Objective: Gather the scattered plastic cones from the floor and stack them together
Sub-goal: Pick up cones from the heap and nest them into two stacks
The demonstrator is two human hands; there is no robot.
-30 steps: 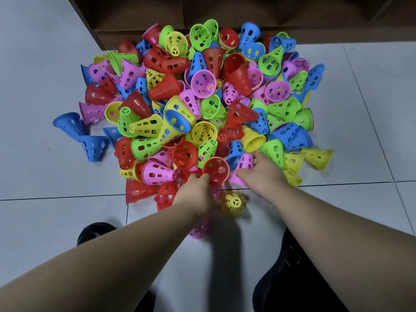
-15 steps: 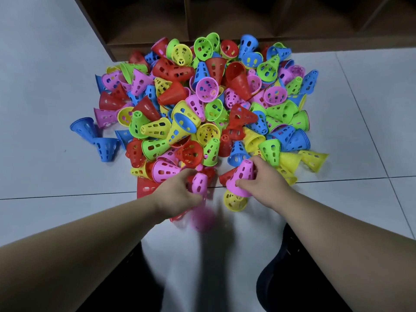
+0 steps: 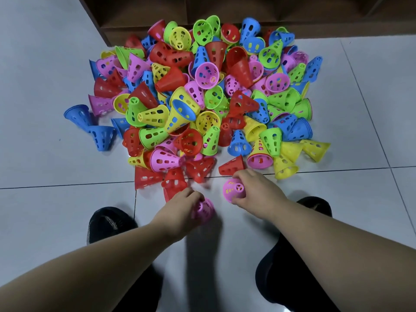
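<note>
A big heap of perforated plastic cones [image 3: 202, 97] in red, yellow, green, blue and pink lies on the grey tiled floor [image 3: 45, 210]. My left hand [image 3: 180, 206] grips a pink cone [image 3: 204, 210] just in front of the heap's near edge. My right hand [image 3: 256, 192] grips another pink cone [image 3: 233, 190], its narrow tip turned towards me. The two held cones are a short gap apart, both low over the floor. A red cone [image 3: 231, 165] lies right behind my right hand.
A dark wooden shelf unit [image 3: 247, 10] stands behind the heap. Two blue cones [image 3: 90, 124] lie apart at the left, yellow ones [image 3: 315, 149] at the right. My black shoes [image 3: 108, 224] stand on either side, below my arms.
Both hands drew back from the heap's near edge towards me, each now holding a pink cone. The yellow cone that lay between my hands is gone from sight.
</note>
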